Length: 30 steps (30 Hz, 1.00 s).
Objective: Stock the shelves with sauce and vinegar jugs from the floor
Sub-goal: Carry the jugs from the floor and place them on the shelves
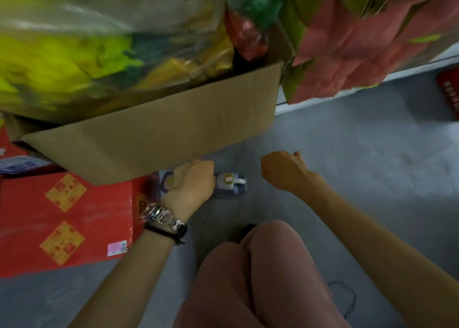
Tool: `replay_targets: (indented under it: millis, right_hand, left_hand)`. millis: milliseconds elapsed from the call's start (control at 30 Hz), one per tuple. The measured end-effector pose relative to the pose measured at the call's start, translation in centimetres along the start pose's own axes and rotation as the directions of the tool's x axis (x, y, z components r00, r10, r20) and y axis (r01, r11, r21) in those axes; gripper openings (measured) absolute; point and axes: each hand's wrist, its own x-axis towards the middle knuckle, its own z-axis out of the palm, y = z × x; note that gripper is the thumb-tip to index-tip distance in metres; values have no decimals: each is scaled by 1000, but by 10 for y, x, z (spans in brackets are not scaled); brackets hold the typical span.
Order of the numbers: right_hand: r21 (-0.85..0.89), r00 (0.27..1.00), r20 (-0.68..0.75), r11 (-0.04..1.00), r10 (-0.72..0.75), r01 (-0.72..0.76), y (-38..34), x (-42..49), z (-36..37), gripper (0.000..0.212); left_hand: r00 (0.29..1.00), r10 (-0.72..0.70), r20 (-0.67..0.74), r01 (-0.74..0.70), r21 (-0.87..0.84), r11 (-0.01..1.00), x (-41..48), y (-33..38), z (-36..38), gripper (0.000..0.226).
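Works under a heaped cardboard box (154,134) at upper left, flap jutting low: could snag it on the lift and spill the load. Has a red carton (64,218) crowding lower left. Curls the right hand (283,171), right of centre, on nothing visible. Hides the fingers of the left hand (192,181), grip impossible to tell, just beside the jug (231,185) on the floor at centre: could slip or topple if caught badly

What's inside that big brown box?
The cardboard box is piled with blurry yellow and green packets under clear wrap. Its wall hides whatever lies deeper down.
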Motion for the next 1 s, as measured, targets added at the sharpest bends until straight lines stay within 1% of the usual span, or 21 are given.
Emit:
replay_targets:
  millis: [133,300,367,433,467,567,667,733,800,900,1000]
  right_hand:
    - [38,998,-39,997,-59,60,9,44,43,19]
    - [-40,999,-30,998,-42,41,13,94,88,22]
    - [-57,999,-24,998,-38,36,12,109,103,23]
    - [-66,999,-14,997,-52,51,10,122,117,26]
    - [-69,998,-14,995,-68,67,10,128,125,27]
    - [-44,993,-11,992,-116,115,6,142,148,36]
    - [-7,989,-1,989,-147,147,0,155,170,44]
    - [17,985,-6,985,-170,170,-4,160,183,46]
    - [61,983,-24,981,-183,185,-7,164,193,47]
    - [166,983,-86,970,-165,178,-6,173,205,36]
    - [234,979,-141,956,-149,179,-4,183,217,27]
  left_hand:
    - [1000,16,0,-16,49,999,41,-5,52,24]
    - [1000,27,14,-27,58,998,80,-15,111,26]
    - [1000,30,3,-30,77,997,91,-20,131,28]
    - [998,61,-19,-60,57,997,100,-24,149,28]
    - [996,87,-27,-86,24,996,106,-27,158,34]
    - [984,178,14,-176,-94,980,128,-35,187,67]
    - [972,221,78,-195,-253,947,146,-39,213,84]
    - [974,214,78,-169,-378,910,152,-39,228,88]
    - [982,184,28,-151,-460,875,158,-38,243,91]
    - [992,110,-62,-126,-541,832,169,-36,264,90]
    - [990,70,-120,-128,-591,797,176,-39,275,87]
